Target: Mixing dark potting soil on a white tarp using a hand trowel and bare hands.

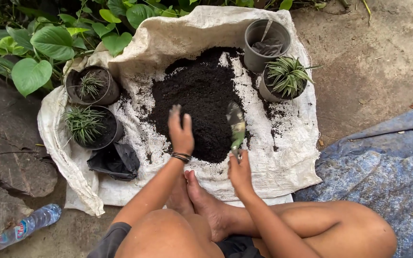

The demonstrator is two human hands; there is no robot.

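A big pile of dark potting soil (201, 100) lies in the middle of a white woven sack (283, 167) spread on the ground. The left hand (181, 131) rests flat on the soil, fingers (174, 114) loose and spread. The right hand (240, 172) is wrapped around a small metal trowel (236, 126), whose blade touches the pile. Grey pots of spiky green plants (84, 124) stand on both sides.

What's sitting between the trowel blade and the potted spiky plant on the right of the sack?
In the head view, only white sack dusted with loose soil separates the trowel from the potted plant.
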